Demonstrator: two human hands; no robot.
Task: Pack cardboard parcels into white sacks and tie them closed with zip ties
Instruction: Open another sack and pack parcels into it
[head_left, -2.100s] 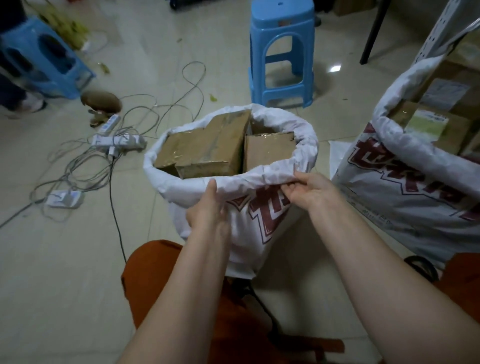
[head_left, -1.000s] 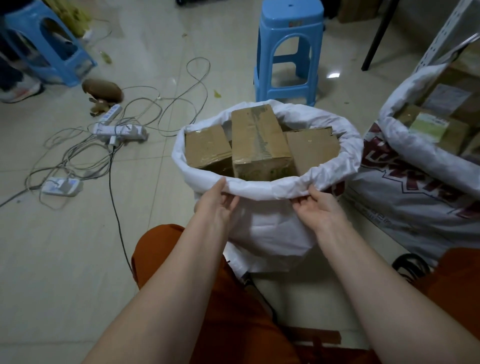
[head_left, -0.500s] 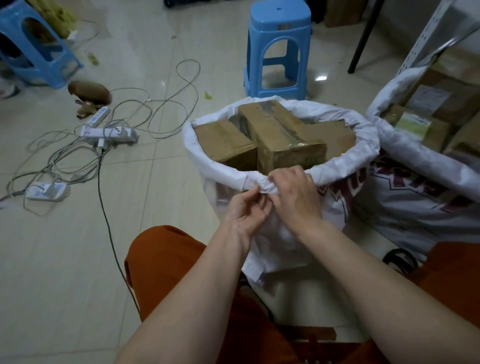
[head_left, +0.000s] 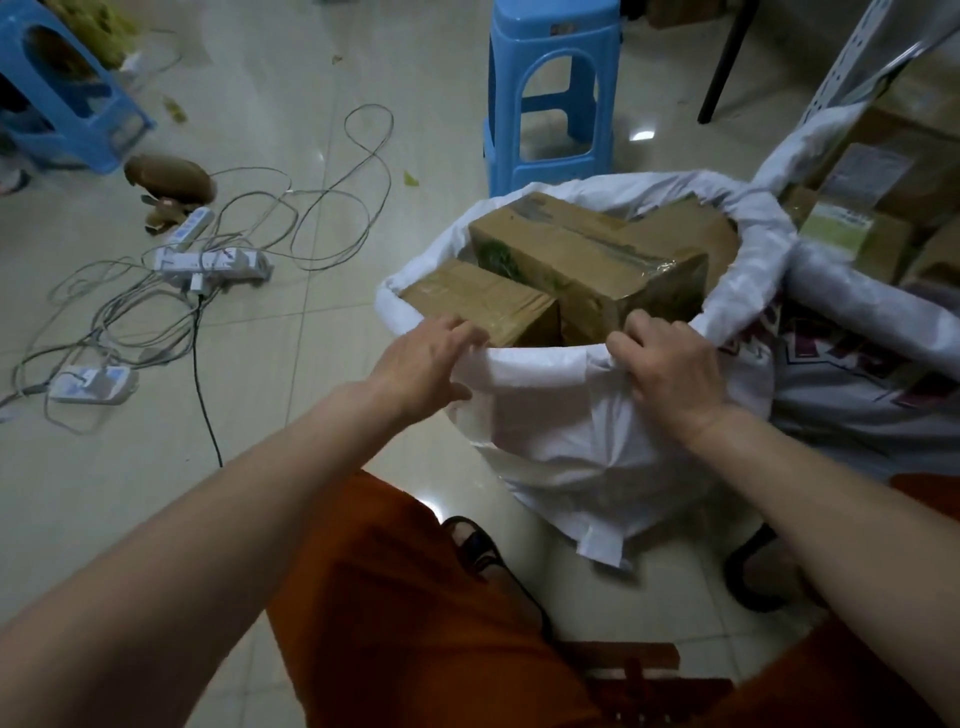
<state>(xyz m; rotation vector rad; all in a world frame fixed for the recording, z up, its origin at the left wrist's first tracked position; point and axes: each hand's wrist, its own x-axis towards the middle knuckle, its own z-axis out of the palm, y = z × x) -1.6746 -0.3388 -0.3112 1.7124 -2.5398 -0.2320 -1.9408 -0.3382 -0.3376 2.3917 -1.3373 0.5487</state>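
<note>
A white sack (head_left: 561, 431) stands on the floor in front of my knees, its mouth open and its rim rolled down. Inside lie cardboard parcels: a long taped one (head_left: 587, 260) on top and a smaller one (head_left: 483, 301) at its left. My left hand (head_left: 423, 364) grips the near rim at the left, fingers curled over the edge. My right hand (head_left: 670, 364) pinches the near rim at the right, beside the long parcel's end. No zip tie is visible.
A second white sack (head_left: 872, 374) with red print, holding more parcels, leans at the right. A blue stool (head_left: 553, 88) stands behind the sack, another stool (head_left: 57, 88) at far left. Power strips and cables (head_left: 208, 260) sprawl over the tiled floor at left.
My hands, close together on the near rim half a second ago, have moved apart along it. The rim between them is now unrolled and pulled up flat.
</note>
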